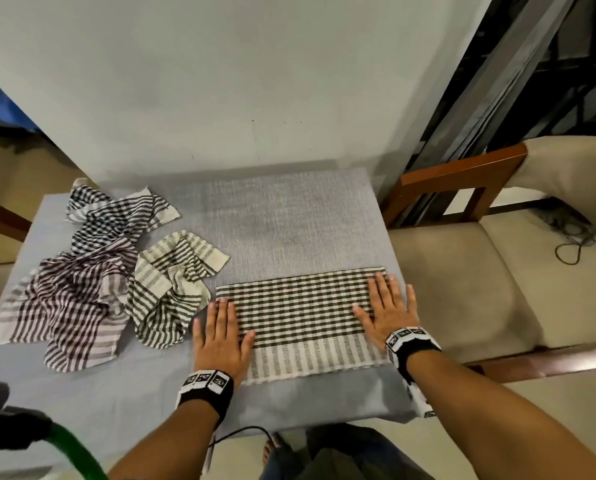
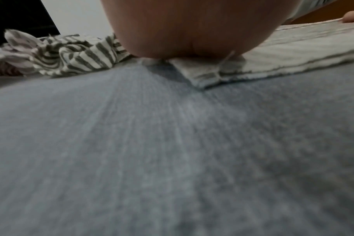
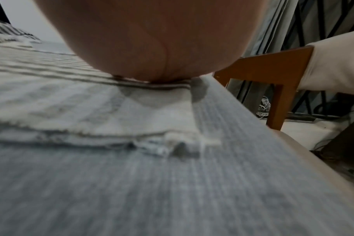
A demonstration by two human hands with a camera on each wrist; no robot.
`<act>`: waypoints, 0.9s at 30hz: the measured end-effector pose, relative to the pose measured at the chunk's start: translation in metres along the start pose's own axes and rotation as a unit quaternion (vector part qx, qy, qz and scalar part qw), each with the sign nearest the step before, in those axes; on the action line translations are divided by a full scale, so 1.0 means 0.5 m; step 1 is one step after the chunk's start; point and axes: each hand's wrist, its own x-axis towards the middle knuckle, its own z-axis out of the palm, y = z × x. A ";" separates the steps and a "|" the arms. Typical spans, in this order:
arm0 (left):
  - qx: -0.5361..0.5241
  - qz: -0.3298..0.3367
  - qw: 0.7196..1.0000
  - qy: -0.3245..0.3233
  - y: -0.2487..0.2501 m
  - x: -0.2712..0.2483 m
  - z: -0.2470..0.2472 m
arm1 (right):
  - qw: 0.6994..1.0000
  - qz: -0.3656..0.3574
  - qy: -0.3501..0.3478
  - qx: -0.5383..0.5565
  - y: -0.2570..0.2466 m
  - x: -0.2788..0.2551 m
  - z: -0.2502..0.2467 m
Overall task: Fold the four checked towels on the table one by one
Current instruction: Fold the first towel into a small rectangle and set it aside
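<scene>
Towel [image 1: 303, 313] in green check lies flat near the front right of the table [image 1: 289, 220], already doubled into a long band. From the head view: left hand [image 1: 220, 336] spread flat on its left end, right hand [image 1: 388, 311] spread flat on its right end, fingers straight, each grip open and pressing rather than pinching. Three more towels wait crumpled to the left: a green striped one [image 1: 171, 289], a maroon check [image 1: 71, 303], a black check [image 1: 112, 213] farthest back. A cushioned chair [image 1: 480, 271] stands just beside the table on the right. From the left wrist view: heel of the left hand [image 2: 190, 28] down on the corner of the folded towel [image 2: 273, 52], layered edges showing, green striped towel [image 2: 75, 54] bunched just beyond; fingers hidden. From the right wrist view: heel of the right hand [image 3: 152, 39] planted on the towel [image 3: 71, 95] close to the table edge, frayed corner in front, chair frame [image 3: 273, 75] behind. Likely step: smoothing the first fold of the first towel. Next move probably calls for pinching one short end and carrying it across to the other, corners matched, then pressing the crease.
</scene>
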 end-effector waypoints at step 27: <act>-0.010 0.156 0.987 -0.046 0.047 -0.138 -0.010 | 0.979 0.132 0.111 0.110 -0.012 -0.175 0.089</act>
